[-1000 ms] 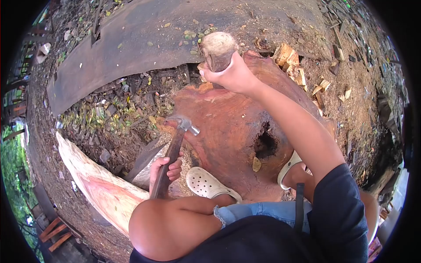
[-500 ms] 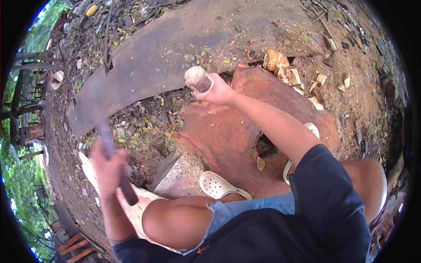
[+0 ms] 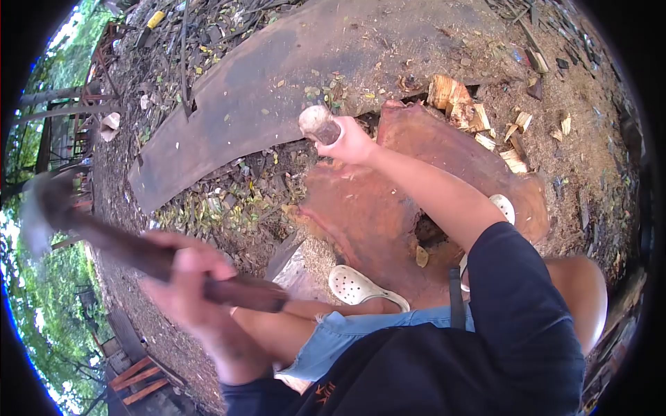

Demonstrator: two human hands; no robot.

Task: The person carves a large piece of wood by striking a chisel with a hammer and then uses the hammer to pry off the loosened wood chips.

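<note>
My left hand is wrapped round the dark wooden handle of a hatchet, raised at the left. Motion smears its metal head, which points away to the far left. Over the far edge of a broad reddish wood slab, my right hand grips a short round piece of wood. The pale end of that piece faces up towards me; its lower part is hidden behind my fingers.
White clogs are on my feet beside the slab. Split wood chunks lie beyond its right side. A long dark flat sheet stretches across the ground behind. Leaves, chips and sawdust cover the soil. A pale block lies near my left leg.
My left hand has come up closer to me, and the hatchet has swung back to the left. My right hand holds the wood piece in much the same place.
</note>
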